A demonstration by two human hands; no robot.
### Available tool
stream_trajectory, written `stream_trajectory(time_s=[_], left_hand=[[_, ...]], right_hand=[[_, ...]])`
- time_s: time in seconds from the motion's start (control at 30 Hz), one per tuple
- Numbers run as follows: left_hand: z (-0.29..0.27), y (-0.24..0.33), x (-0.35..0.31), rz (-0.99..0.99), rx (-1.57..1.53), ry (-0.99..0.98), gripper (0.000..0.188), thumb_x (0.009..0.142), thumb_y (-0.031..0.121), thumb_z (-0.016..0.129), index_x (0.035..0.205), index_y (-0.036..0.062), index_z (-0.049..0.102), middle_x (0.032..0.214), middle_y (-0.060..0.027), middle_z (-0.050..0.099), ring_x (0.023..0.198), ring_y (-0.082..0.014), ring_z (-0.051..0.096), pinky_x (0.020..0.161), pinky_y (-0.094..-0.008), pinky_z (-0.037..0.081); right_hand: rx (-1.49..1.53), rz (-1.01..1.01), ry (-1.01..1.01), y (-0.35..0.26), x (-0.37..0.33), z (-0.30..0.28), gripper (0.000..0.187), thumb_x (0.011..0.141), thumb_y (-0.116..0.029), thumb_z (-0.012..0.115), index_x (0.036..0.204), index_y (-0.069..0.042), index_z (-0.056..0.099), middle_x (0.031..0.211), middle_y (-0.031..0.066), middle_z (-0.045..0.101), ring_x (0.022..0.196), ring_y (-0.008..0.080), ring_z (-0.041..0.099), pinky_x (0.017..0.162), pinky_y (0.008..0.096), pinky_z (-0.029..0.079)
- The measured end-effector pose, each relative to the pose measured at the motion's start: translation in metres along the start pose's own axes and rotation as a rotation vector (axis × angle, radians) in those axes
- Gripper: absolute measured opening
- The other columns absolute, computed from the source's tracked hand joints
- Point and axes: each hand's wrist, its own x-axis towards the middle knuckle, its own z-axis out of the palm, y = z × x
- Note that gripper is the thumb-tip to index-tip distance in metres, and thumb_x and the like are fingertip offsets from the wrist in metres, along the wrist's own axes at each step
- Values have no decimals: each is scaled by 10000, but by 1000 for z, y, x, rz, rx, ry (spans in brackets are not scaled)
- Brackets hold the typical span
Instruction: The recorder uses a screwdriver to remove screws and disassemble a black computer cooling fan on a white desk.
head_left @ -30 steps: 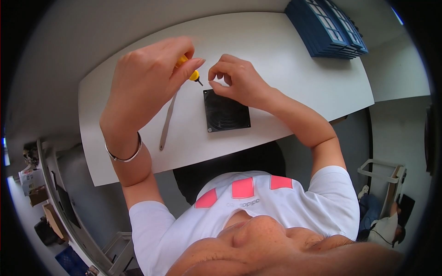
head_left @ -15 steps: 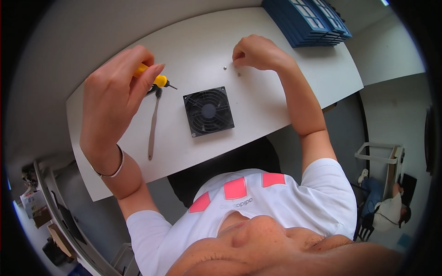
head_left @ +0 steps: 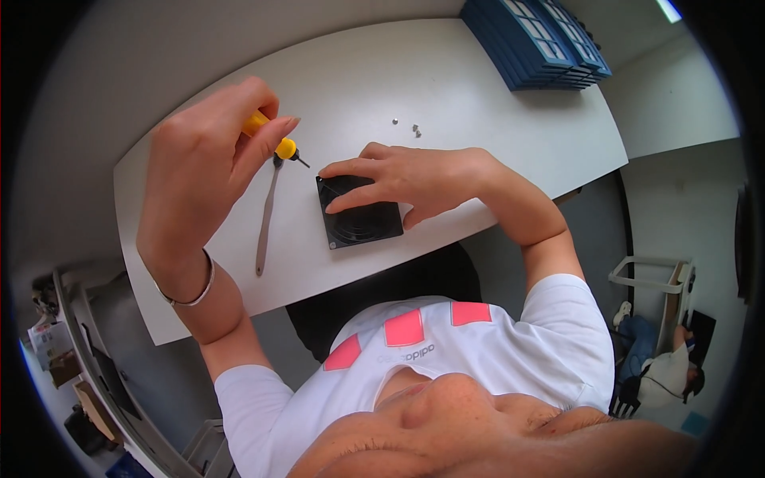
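Note:
My left hand (head_left: 203,151) is closed around a yellow-handled screwdriver (head_left: 287,149), held above the white table. Its thin dark shaft points toward the far left corner of a square black cooling fan (head_left: 358,229). Over that fan spreads my right hand (head_left: 414,183), fingers across its top and far left corner and thumb at its right side, gripping it. Fingers and palm hide part of the fan's round grille. Beyond the right hand lie small silvery screws (head_left: 417,130), with another single screw (head_left: 395,121) a little left of them.
A slim grey-handled brush (head_left: 265,227) lies left of the fan, its dark head near the screwdriver. Blue stacked trays (head_left: 534,48) stand at the table's (head_left: 343,80) far right corner. Farther off on the right, another person (head_left: 665,370) is beside a light-framed cart (head_left: 649,267).
My right hand has left the screws and come nearer, onto the fan. One more screw shows on the table. The fan has shifted slightly nearer. The left hand keeps the screwdriver, barely moved.

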Motion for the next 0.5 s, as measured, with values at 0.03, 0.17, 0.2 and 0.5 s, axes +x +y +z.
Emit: stream_trajectory(time_s=[0.03, 0.17, 0.2, 0.5], left_hand=[[2, 1, 1, 25, -6, 13, 252, 937, 286, 686, 895, 45, 624, 758, -78, 653, 589, -186, 625, 537, -274, 469], [4, -1, 1, 62, -20, 13, 261, 903, 291, 722, 855, 64, 601, 725, -63, 642, 577, -189, 632, 549, -283, 469], [4, -1, 1, 60, -20, 13, 261, 903, 291, 722, 855, 64, 601, 725, -63, 642, 577, -189, 632, 549, -283, 469], [-6, -6, -3, 64, 44, -50, 247, 912, 263, 726, 901, 32, 637, 753, -82, 654, 603, -168, 631, 543, -246, 473]], right_hand=[[-46, 48, 52, -4, 3, 3, 928, 609, -60, 886, 1431, -239, 493, 1548, 89, 327, 1273, 347, 446, 1019, 437, 473], [-149, 135, 140, -14, 9, 22, 936, 625, -207, 904, 1449, -219, 461, 1507, 101, 359, 1287, 328, 434, 989, 404, 460], [-219, 82, 241, -14, 9, 25, 963, 616, -244, 912, 1458, -206, 446, 1520, 105, 351, 1311, 331, 418, 1005, 403, 442], [-168, -40, 242, -12, 20, 25, 1068, 548, -278, 940, 1459, -109, 409, 1486, 95, 410, 1363, 332, 372, 1131, 466, 303]])
